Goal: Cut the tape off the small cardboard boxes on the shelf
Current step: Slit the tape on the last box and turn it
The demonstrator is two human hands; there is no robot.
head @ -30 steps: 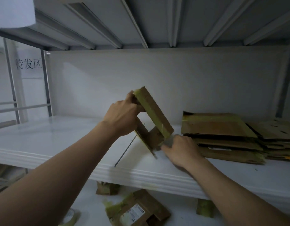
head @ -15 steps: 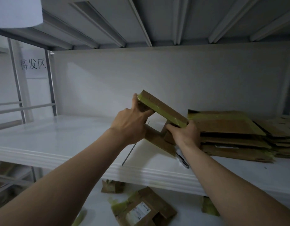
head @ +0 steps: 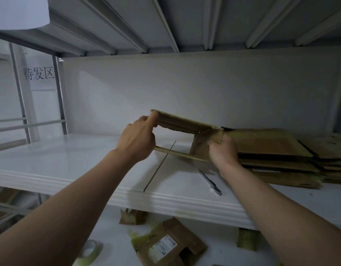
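A small opened cardboard box with yellow-green tape is held just above the white shelf, lying almost level as an open sleeve. My left hand grips its left end, thumb on the top panel. My right hand grips its right end next to a stack of flattened boxes. A slim knife lies on the shelf in front of the box, below my right wrist, untouched.
More flattened cardboard lies at the far right of the shelf. On the lower level are torn taped boxes, a cardboard scrap and a tape roll. A metal upright stands at the left.
The box has been turned from a steep tilt to nearly level and pulled open. My right hand rose from the shelf to grip the box's right end; the knife now lies uncovered.
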